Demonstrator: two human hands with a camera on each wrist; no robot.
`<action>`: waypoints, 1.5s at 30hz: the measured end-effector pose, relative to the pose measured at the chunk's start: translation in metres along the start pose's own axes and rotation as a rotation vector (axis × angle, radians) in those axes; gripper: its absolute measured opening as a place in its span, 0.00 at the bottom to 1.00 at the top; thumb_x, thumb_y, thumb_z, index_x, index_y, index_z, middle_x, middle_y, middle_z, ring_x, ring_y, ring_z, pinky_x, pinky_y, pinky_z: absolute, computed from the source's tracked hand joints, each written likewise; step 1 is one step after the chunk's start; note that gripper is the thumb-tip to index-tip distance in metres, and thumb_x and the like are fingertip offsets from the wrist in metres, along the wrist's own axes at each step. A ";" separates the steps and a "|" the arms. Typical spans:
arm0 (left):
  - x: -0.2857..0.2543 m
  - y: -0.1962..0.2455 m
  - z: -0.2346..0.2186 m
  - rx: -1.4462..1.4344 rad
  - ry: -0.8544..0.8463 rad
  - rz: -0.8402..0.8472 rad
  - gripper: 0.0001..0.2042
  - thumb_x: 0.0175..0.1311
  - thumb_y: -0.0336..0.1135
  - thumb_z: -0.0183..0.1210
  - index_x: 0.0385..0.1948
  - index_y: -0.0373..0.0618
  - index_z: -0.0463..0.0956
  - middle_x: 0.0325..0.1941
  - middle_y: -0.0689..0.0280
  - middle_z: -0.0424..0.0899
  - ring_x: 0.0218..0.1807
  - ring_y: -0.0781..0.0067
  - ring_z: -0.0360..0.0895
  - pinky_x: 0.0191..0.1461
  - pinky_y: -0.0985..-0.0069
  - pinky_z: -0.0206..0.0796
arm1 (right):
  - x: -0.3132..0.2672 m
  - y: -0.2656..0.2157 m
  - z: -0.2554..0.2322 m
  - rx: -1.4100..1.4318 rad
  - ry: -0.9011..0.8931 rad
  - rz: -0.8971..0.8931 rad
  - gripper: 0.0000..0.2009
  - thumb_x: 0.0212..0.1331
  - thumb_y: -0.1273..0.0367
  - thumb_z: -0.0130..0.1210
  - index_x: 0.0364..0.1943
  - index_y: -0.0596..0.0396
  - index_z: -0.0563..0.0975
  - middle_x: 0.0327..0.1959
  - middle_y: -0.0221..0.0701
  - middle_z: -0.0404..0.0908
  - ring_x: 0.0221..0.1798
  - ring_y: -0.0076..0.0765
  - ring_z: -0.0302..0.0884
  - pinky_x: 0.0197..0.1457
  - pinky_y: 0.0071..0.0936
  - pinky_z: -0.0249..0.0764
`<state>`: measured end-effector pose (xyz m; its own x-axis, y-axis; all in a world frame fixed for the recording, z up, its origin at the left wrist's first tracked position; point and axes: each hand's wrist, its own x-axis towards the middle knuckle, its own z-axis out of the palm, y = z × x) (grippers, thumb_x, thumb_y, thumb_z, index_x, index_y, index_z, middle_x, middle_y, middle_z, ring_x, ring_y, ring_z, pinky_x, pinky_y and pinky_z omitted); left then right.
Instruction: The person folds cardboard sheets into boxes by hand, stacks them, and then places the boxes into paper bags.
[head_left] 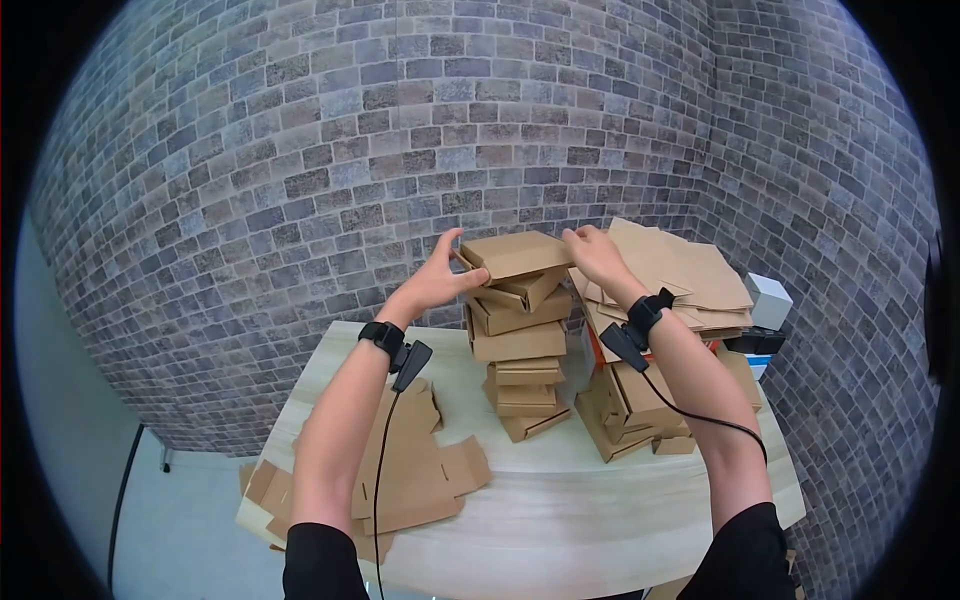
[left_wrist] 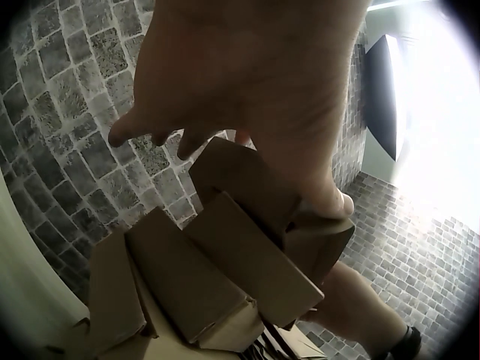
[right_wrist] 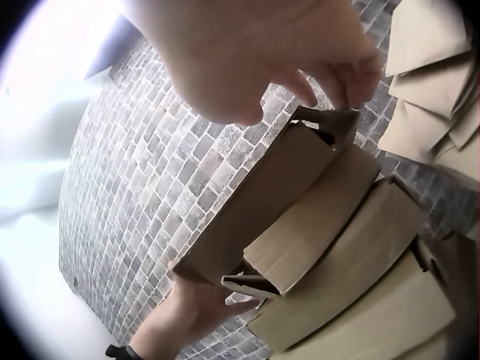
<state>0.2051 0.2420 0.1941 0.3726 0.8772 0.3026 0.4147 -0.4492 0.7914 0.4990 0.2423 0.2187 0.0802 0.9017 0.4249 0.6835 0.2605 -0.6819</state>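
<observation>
Gripped the left end of the top box (head_left: 512,256) with the left hand (head_left: 433,284), spread wide with the thumb at the front corner and the fingers toward the back. Touched the right end of the same box with the fingers of the right hand (head_left: 602,262), loosely bent, with the thumb apart from the cardboard. Had the top box up at the crown of a tall, uneven stack of brown boxes (head_left: 520,342), lying roughly flat with the boxes below turned at differing angles. Had to the right of that stack a lower group of boxes (head_left: 640,400), with flat cardboard sheets (head_left: 680,268) piled behind and a white box (head_left: 768,302) just beyond. Had unfolded cardboard blanks (head_left: 415,480) spread at the left, overlapping on the pale table (head_left: 560,520). Faced a grey brick-patterned wall (head_left: 400,130) behind everything.
</observation>
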 end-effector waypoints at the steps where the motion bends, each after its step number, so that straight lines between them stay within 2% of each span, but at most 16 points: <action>1: 0.001 -0.002 0.002 -0.028 -0.004 0.017 0.48 0.57 0.55 0.68 0.74 0.49 0.46 0.75 0.44 0.55 0.78 0.46 0.49 0.75 0.53 0.50 | 0.000 0.000 0.002 -0.001 0.001 0.001 0.31 0.63 0.49 0.46 0.51 0.68 0.75 0.48 0.56 0.81 0.57 0.57 0.77 0.61 0.41 0.69; 10: 0.018 -0.004 0.020 0.060 0.167 0.207 0.40 0.54 0.50 0.70 0.68 0.47 0.62 0.65 0.45 0.72 0.71 0.50 0.65 0.69 0.58 0.61 | -0.007 -0.004 -0.001 -0.146 -0.074 0.120 0.37 0.63 0.42 0.45 0.58 0.65 0.71 0.58 0.56 0.75 0.65 0.56 0.70 0.67 0.40 0.64; 16: 0.011 0.011 0.024 0.116 0.206 0.256 0.35 0.57 0.50 0.68 0.65 0.47 0.65 0.63 0.45 0.73 0.67 0.49 0.69 0.67 0.59 0.64 | 0.023 0.029 0.004 0.071 -0.057 0.105 0.38 0.63 0.43 0.48 0.56 0.71 0.71 0.58 0.57 0.76 0.61 0.55 0.74 0.65 0.39 0.68; 18: 0.009 0.011 0.022 0.180 0.174 0.257 0.35 0.61 0.48 0.66 0.67 0.47 0.62 0.66 0.49 0.71 0.69 0.51 0.67 0.69 0.60 0.61 | 0.025 0.030 0.001 0.073 -0.038 0.079 0.37 0.63 0.44 0.49 0.53 0.74 0.72 0.54 0.56 0.78 0.57 0.54 0.77 0.60 0.36 0.71; 20: 0.006 0.012 0.021 0.198 0.165 0.258 0.37 0.58 0.48 0.67 0.68 0.48 0.61 0.70 0.51 0.67 0.72 0.50 0.62 0.72 0.59 0.58 | 0.021 0.027 -0.006 0.165 0.006 0.152 0.35 0.64 0.44 0.48 0.52 0.70 0.74 0.48 0.49 0.80 0.52 0.50 0.78 0.55 0.39 0.74; 22: -0.002 0.017 0.023 0.340 0.178 0.373 0.42 0.55 0.49 0.70 0.70 0.50 0.58 0.74 0.48 0.58 0.75 0.45 0.54 0.74 0.56 0.52 | 0.020 0.028 -0.006 0.211 -0.014 0.197 0.33 0.64 0.45 0.48 0.51 0.68 0.74 0.44 0.46 0.80 0.48 0.48 0.79 0.50 0.40 0.76; 26: -0.012 0.024 0.035 0.503 0.205 0.422 0.46 0.52 0.51 0.71 0.72 0.52 0.54 0.76 0.43 0.51 0.76 0.39 0.48 0.75 0.52 0.49 | 0.022 0.029 -0.006 0.329 -0.113 0.236 0.28 0.66 0.47 0.46 0.45 0.63 0.76 0.36 0.37 0.78 0.37 0.38 0.79 0.37 0.38 0.76; 30: -0.009 0.026 0.046 0.473 0.181 0.447 0.48 0.49 0.51 0.73 0.72 0.52 0.53 0.76 0.40 0.48 0.77 0.35 0.44 0.76 0.50 0.47 | 0.029 0.025 -0.008 0.323 -0.169 0.253 0.25 0.69 0.47 0.44 0.49 0.56 0.75 0.40 0.32 0.77 0.37 0.30 0.76 0.40 0.32 0.76; 34: -0.008 0.037 0.041 0.412 0.242 0.516 0.48 0.47 0.47 0.75 0.71 0.50 0.54 0.76 0.42 0.50 0.77 0.39 0.47 0.77 0.53 0.48 | 0.018 0.002 -0.020 0.430 -0.129 0.144 0.21 0.72 0.52 0.43 0.39 0.55 0.78 0.32 0.28 0.77 0.35 0.24 0.75 0.37 0.23 0.74; 35: -0.011 0.043 0.038 0.428 0.314 0.585 0.46 0.48 0.40 0.75 0.70 0.49 0.56 0.74 0.44 0.56 0.75 0.43 0.55 0.75 0.57 0.53 | 0.011 -0.008 -0.027 0.501 -0.043 0.102 0.22 0.71 0.53 0.44 0.38 0.59 0.78 0.32 0.30 0.78 0.30 0.25 0.74 0.33 0.24 0.74; 37: -0.021 0.057 0.032 0.372 0.344 0.617 0.44 0.49 0.36 0.74 0.69 0.48 0.57 0.72 0.44 0.60 0.73 0.43 0.59 0.73 0.58 0.56 | -0.010 -0.025 -0.045 0.571 0.053 0.069 0.23 0.70 0.53 0.46 0.38 0.63 0.78 0.31 0.33 0.78 0.25 0.25 0.73 0.29 0.25 0.74; 39: -0.035 0.075 0.028 0.371 0.423 0.703 0.42 0.52 0.27 0.71 0.70 0.48 0.55 0.66 0.47 0.70 0.67 0.49 0.70 0.66 0.61 0.66 | -0.034 -0.043 -0.070 0.727 -0.002 -0.003 0.25 0.70 0.51 0.47 0.44 0.64 0.78 0.32 0.33 0.78 0.28 0.24 0.74 0.34 0.26 0.76; 40: -0.044 0.086 0.029 0.365 0.412 0.706 0.42 0.52 0.27 0.71 0.70 0.48 0.55 0.66 0.47 0.70 0.67 0.49 0.70 0.66 0.61 0.66 | -0.049 -0.051 -0.083 0.727 0.008 0.005 0.25 0.70 0.51 0.47 0.44 0.64 0.78 0.32 0.33 0.78 0.28 0.24 0.74 0.34 0.26 0.76; 42: -0.068 0.108 0.034 0.066 0.382 0.653 0.42 0.55 0.25 0.68 0.71 0.48 0.52 0.60 0.52 0.75 0.60 0.60 0.76 0.62 0.64 0.70 | -0.087 -0.063 -0.104 0.857 -0.062 -0.171 0.26 0.71 0.51 0.49 0.51 0.66 0.76 0.35 0.32 0.79 0.33 0.24 0.75 0.40 0.24 0.75; 43: -0.085 0.122 0.038 -0.030 0.351 0.596 0.41 0.57 0.23 0.66 0.71 0.49 0.51 0.55 0.60 0.75 0.54 0.70 0.77 0.58 0.69 0.72 | -0.107 -0.067 -0.112 0.855 -0.055 -0.162 0.26 0.71 0.51 0.49 0.51 0.66 0.76 0.35 0.32 0.79 0.33 0.24 0.75 0.40 0.24 0.75; 45: -0.105 0.122 0.047 -0.123 0.296 0.544 0.39 0.56 0.22 0.65 0.69 0.48 0.53 0.53 0.62 0.75 0.53 0.72 0.76 0.57 0.71 0.72 | -0.148 -0.070 -0.121 0.752 -0.070 -0.394 0.26 0.72 0.55 0.48 0.57 0.67 0.72 0.38 0.31 0.78 0.36 0.22 0.74 0.43 0.22 0.74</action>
<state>0.2553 0.0870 0.2340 0.2503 0.5463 0.7993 0.1257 -0.8369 0.5327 0.5275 0.0490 0.2757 -0.1247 0.7096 0.6935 -0.0134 0.6976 -0.7163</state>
